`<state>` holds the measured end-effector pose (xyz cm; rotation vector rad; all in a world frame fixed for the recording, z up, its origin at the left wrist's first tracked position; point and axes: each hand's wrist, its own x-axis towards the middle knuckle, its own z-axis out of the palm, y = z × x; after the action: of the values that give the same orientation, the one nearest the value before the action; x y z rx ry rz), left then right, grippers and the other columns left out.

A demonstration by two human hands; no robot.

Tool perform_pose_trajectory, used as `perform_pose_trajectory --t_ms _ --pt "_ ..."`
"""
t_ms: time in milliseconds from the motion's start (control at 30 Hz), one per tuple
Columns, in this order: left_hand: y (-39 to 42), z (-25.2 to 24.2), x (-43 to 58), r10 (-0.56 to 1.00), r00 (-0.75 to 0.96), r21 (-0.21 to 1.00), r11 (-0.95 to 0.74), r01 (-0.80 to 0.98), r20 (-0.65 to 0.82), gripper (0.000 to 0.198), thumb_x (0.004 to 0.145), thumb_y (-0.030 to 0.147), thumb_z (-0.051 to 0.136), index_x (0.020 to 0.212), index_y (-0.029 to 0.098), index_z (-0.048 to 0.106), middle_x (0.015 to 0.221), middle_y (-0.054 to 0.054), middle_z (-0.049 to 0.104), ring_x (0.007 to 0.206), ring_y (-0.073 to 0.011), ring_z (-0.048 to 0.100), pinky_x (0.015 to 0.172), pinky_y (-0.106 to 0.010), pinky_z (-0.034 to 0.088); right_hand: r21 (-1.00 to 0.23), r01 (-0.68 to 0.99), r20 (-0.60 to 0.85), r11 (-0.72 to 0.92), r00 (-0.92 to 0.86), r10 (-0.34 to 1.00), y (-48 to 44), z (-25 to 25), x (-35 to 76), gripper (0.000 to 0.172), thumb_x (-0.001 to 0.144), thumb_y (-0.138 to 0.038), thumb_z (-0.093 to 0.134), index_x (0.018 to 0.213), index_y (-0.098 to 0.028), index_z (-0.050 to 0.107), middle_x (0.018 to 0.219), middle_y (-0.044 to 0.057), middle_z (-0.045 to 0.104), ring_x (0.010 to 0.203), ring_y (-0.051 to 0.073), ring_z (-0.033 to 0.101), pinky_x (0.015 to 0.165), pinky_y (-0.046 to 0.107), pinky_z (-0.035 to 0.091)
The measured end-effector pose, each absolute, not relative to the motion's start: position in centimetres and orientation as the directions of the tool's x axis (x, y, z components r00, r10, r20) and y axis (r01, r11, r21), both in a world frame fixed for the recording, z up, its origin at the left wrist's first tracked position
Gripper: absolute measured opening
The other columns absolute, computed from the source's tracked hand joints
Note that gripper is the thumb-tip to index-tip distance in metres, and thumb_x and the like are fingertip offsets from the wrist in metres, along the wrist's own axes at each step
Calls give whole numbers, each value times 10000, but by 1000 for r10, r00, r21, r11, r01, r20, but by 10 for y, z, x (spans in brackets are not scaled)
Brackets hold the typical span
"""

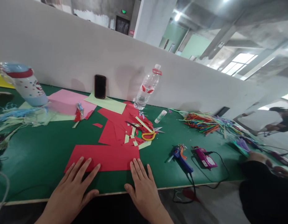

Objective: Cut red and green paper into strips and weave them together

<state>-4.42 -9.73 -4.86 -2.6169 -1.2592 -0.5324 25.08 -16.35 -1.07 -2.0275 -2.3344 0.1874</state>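
A red sheet of paper (pixel 108 157) lies flat near the front edge of the green table. The spread fingers of my left hand (pixel 74 183) rest on its left part. At its right end, my right hand (pixel 144 183) lies flat, its fingertips at the paper's corner and the palm over the table edge. Just beyond are more red paper pieces (pixel 106 132) and pale green scraps (pixel 126 138). Scissors with yellow handles (pixel 148 135) lie partly over the scraps, blades pointing right.
A glue stick (pixel 161 116) and a clear water bottle (pixel 147 88) stand behind. To the right lie a blue glue gun (pixel 183 160), a purple power box (pixel 205 157) with cables, and colourful strips (pixel 202 123). A phone (pixel 100 86), pink paper (pixel 64 102) and a flask (pixel 29 85) are left. Another person (pixel 260 186) sits right.
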Motion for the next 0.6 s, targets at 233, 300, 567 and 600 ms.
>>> perform_pose_trajectory --t_ms 233,300,567,600 --pt "-96 -50 -53 725 585 -7 -626 780 364 747 888 693 489 1519 310 376 1530 -53 491 1407 -313 431 1142 -473 317 -109 983 -28 148 -152 988 -163 -11 251 658 1021 -502 417 1582 -222 216 1623 43 232 1503 287 234 1188 589 264" --pt "-95 -50 -56 722 599 -11 -635 772 347 778 886 696 488 1532 284 353 1540 -43 477 1412 -299 428 1167 -460 284 -108 983 -22 149 -153 988 -163 -12 251 666 1020 -512 414 1583 -223 208 1621 43 236 1501 288 239 1185 590 271" --pt "-98 -51 -73 705 572 -23 -621 783 418 807 942 664 390 1576 193 224 1514 -103 504 1368 -308 480 1143 -504 301 -110 984 -31 143 -147 989 -164 -11 251 661 1023 -526 397 1580 -215 225 1621 45 242 1497 299 249 1177 596 285" --pt "-97 -52 -76 704 569 -24 -620 785 425 770 956 644 376 1563 182 268 1501 -109 518 1355 -303 494 1132 -500 319 -109 984 -31 142 -146 989 -163 -11 251 660 1024 -528 393 1580 -215 226 1622 42 242 1498 295 247 1180 592 280"
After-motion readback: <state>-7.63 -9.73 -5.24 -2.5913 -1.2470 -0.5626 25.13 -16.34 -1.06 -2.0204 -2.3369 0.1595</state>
